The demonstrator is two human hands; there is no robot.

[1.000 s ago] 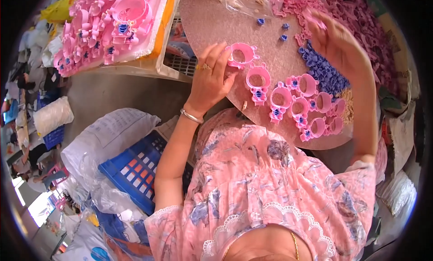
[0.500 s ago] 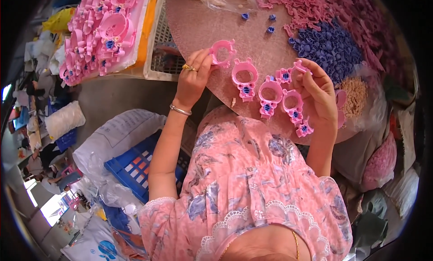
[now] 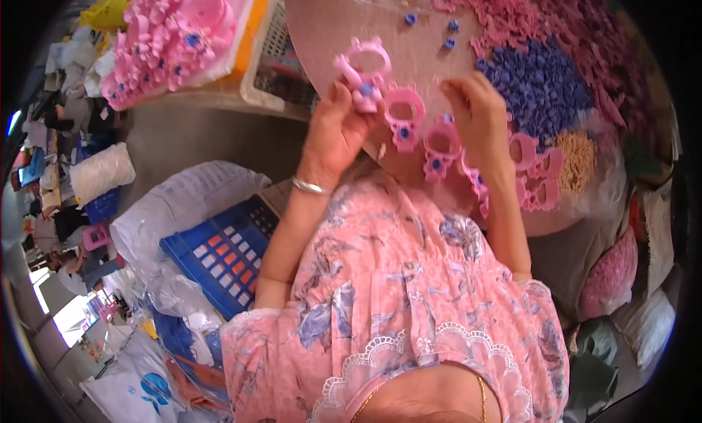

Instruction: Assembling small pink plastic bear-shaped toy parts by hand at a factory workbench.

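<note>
My left hand [image 3: 335,134] is closed on a pink plastic ring figure [image 3: 368,60], held up above the table's near left side; a blue piece [image 3: 367,91] shows at its lower part. My right hand [image 3: 479,116] hovers to the right, thumb and fingertips pinched together; what they hold, if anything, I cannot make out. Between the hands, a pink ring figure [image 3: 404,110] with a blue centre lies on the table, and another ring figure [image 3: 442,139] sits nearer my right wrist. More pink ring pieces [image 3: 523,152] lie right of that wrist, which partly hides others.
The round table [image 3: 322,21] bears a blue heap [image 3: 537,90], a beige heap [image 3: 576,160] and pink heaps [image 3: 497,17]. Several loose blue pieces [image 3: 449,44] lie farther back. At the left, pink figures [image 3: 175,50] fill a tray; a blue crate [image 3: 212,255] stands below.
My left hand has turned and now holds the pink ring figure upright with its blue piece showing. My right hand has moved left, and the small pink piece it pinched no longer shows there.
</note>
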